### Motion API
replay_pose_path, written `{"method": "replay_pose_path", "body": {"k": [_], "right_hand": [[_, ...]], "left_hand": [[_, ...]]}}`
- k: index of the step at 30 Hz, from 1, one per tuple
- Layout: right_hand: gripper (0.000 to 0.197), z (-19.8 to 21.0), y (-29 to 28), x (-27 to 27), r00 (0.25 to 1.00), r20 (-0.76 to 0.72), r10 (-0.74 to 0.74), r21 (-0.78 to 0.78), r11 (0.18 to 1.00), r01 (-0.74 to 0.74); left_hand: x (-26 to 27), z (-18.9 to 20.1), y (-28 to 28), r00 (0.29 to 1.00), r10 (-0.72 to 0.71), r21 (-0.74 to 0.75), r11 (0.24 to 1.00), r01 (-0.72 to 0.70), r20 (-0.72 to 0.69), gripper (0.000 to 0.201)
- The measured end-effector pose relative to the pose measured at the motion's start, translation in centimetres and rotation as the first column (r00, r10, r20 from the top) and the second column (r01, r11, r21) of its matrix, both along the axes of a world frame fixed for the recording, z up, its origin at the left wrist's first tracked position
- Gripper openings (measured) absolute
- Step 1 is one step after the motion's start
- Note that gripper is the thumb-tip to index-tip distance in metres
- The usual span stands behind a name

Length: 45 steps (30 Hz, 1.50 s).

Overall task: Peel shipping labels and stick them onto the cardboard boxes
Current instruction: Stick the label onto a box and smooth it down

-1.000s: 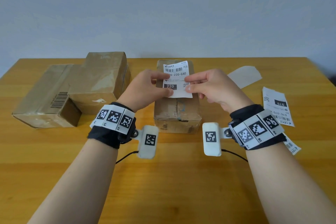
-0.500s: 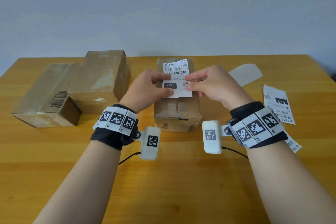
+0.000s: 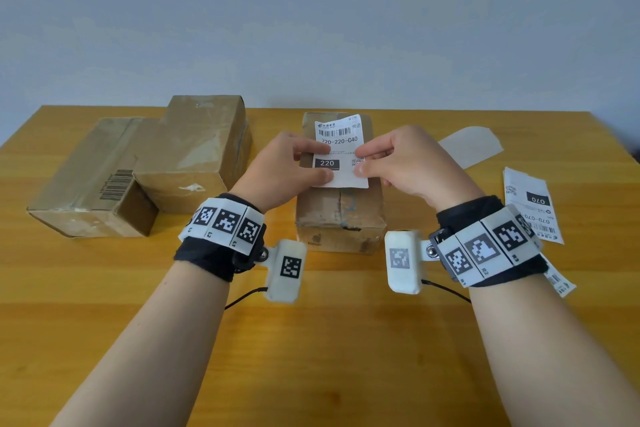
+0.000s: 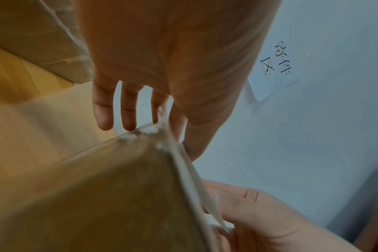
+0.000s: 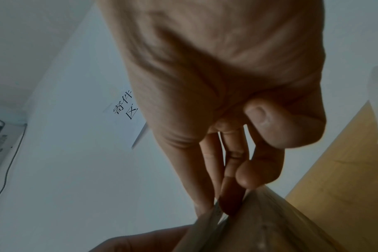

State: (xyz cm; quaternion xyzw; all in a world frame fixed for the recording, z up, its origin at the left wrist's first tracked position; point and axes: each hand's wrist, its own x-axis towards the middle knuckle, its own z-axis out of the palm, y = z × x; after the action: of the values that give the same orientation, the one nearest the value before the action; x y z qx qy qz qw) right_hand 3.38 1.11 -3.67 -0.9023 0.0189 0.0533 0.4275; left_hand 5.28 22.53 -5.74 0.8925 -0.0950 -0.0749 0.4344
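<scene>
A white shipping label [image 3: 341, 149] marked 220 is held just above the middle cardboard box [image 3: 341, 215]. My left hand [image 3: 287, 172] pinches its left edge between thumb and fingers. My right hand [image 3: 398, 163] pinches its right edge. In the left wrist view the label [image 4: 192, 177] shows edge-on over the box [image 4: 101, 201], with my left hand [image 4: 168, 76] above. The right wrist view shows my right hand [image 5: 222, 187] gripping the label's edge [image 5: 205, 226] near the box [image 5: 276, 226]. Whether the label touches the box top I cannot tell.
Two more cardboard boxes [image 3: 86, 177] [image 3: 197, 149] stand side by side at the left. A peeled backing sheet [image 3: 471, 146] lies at the back right. Another label [image 3: 530, 205] marked 070 lies at the right table edge, a further one [image 3: 559, 279] under my right wrist.
Both hands stay on the label over the middle box. The right fingers have shifted slightly up along the label's right edge.
</scene>
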Motion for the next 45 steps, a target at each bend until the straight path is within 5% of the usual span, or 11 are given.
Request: {"method": "replay_pose_path", "body": {"k": [13,23,31,37,45], "right_hand": [[0.035,0.2,0.3,-0.5,0.999,-0.014,0.035,-0.054,0.998,-0.036],[0.023,0.6,0.5,-1.0,0.997,-0.069,-0.021,0.010,1.000,0.022],[0.019,1.0,0.5,-0.7,0.999,-0.014,-0.033,0.045,0.998,0.034],[0.019,1.2,0.5,-0.5,0.999,-0.019,-0.048,0.032,0.998,0.049],[0.010,1.5,0.8,-0.7,0.994,-0.085,-0.063,0.082,0.994,0.070]], "left_hand": [[0.0,0.0,0.3,1.000,-0.017,-0.020,1.000,0.017,-0.003,0.037],[0.4,-0.5,0.3,0.991,0.072,-0.148,0.985,-0.089,-0.116,0.082],[-0.2,-0.8,0.9,0.990,0.082,-0.148,0.984,-0.099,-0.114,0.026],[-0.9,0.3,2.0,0.997,-0.017,-0.157,0.988,0.006,-0.074,0.033],[-1.6,0.3,2.1,0.998,0.002,-0.049,0.999,0.001,0.056,0.014]]}}
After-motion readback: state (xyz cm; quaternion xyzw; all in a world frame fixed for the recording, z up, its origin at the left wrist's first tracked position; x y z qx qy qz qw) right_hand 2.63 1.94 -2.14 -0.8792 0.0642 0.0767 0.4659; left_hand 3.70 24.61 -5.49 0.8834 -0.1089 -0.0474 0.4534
